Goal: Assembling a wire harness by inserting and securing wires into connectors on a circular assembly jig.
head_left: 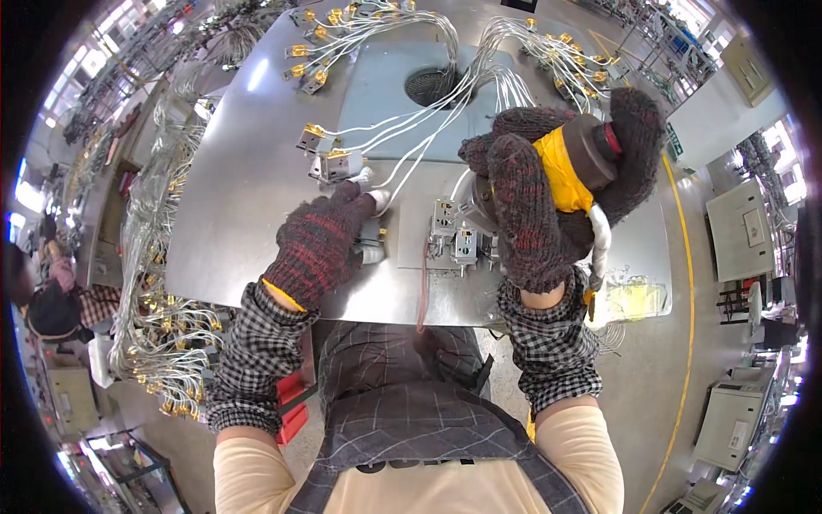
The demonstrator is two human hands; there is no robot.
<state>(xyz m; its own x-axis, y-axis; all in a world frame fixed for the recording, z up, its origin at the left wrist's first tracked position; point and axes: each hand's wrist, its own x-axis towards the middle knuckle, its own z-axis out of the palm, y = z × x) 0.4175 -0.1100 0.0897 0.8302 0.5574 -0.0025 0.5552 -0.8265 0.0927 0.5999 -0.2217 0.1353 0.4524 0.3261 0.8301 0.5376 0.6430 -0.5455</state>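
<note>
My left hand (321,244), in a dark red-flecked knit glove with white-covered fingertips, curls on the metal table. Between its thumb and fingers shows a small metal part (373,233) with a gold-coloured tab, partly hidden. My right hand (548,197), gloved alike, wraps round a dark power tool (591,152) banded with yellow tape. A white-wrapped cord (601,236) hangs from the tool. Its front end is near two small metal box-shaped parts (454,231) on a flat plate. Just beyond my left fingers lie more metal box parts (336,164) with gold terminals and white wires.
White wires (462,90) fan out from a round dark opening (431,86) in a grey-blue panel to several metal parts (312,60). Big bundles of wired parts (163,343) hang at the left. A red wire (423,287) crosses the table's near edge. Another person (60,304) is at far left.
</note>
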